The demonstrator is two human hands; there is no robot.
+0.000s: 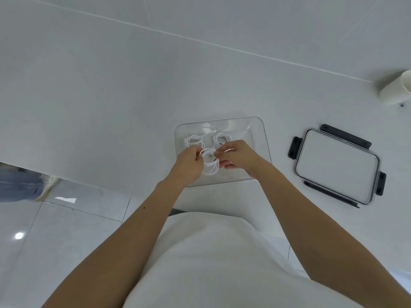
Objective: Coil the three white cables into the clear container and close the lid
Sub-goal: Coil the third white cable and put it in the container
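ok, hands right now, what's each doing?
Left hand: closed, gripping the near cable coil.
Right hand: closed, pinching the same coil's other side.

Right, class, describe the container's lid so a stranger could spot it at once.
Find the clear rectangular plastic container on the white counter. To its right, flat and apart from it, lies the clear rectangular lid. Only it has black clips on its edges.

I count three white cables (pixel 210 167) (pixel 194 141) (pixel 222 137): one between the fingers (pixel 193 152), two just beyond them; one clear container (pixel 249 134), one lid (pixel 338 165), one white cup (pixel 398 90).
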